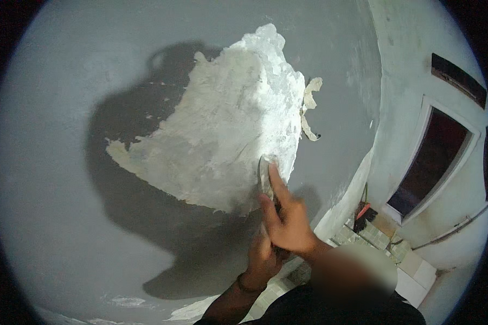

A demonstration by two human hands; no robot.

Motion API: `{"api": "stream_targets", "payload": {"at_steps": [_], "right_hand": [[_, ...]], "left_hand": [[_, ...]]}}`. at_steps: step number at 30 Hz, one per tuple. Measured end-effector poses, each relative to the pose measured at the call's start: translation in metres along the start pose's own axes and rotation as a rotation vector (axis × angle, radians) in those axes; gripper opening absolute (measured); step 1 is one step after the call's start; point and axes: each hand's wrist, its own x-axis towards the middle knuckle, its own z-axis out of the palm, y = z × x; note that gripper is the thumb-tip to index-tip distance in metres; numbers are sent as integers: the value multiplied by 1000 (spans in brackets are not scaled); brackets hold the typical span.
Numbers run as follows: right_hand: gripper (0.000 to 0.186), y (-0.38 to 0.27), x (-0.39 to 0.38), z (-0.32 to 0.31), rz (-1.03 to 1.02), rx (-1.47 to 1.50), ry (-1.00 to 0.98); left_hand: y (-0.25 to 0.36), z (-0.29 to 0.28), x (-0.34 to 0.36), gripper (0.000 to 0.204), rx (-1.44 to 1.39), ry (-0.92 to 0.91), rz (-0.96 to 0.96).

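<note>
A pale, uneven patch of filler or bared plaster [228,124] covers part of the grey wall [141,59]. My right hand [291,222] is closed on a putty knife [264,176], its index finger stretched along the blade. The blade lies against the lower right part of the patch. Just below, my left hand [263,259] is closed around the lower end of the same tool, with a dark band at its wrist. Both palms and most of the handle are hidden.
Ragged flakes of loose paint [310,100] hang at the patch's right edge. Broad shadows fall on the wall. To the right are a white-framed doorway or window [431,160], a broom [365,216] with dark bristles, and a tiled floor [374,237].
</note>
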Motion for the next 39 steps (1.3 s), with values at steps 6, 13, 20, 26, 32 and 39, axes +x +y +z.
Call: {"api": "stream_targets", "payload": {"at_steps": [6, 13, 20, 26, 32, 39], "right_hand": [[69, -1, 0, 2, -190, -6, 62], [70, -10, -5, 6, -70, -63, -10], [64, -12, -3, 14, -192, -12, 98], [61, -5, -2, 21, -296, -37, 121], [62, -13, -8, 20, -210, 23, 71], [62, -25, 14, 8, -118, 96, 160]], "left_hand": [[17, 7, -2, 38, -621, 27, -287], [29, -1, -1, 42, 8, 7, -36], [28, -7, -12, 51, 131, 42, 88], [23, -1, -5, 45, -22, 218, 48], [28, -13, -16, 42, 221, 26, 104], [43, -5, 19, 33, -452, -27, -179]]}}
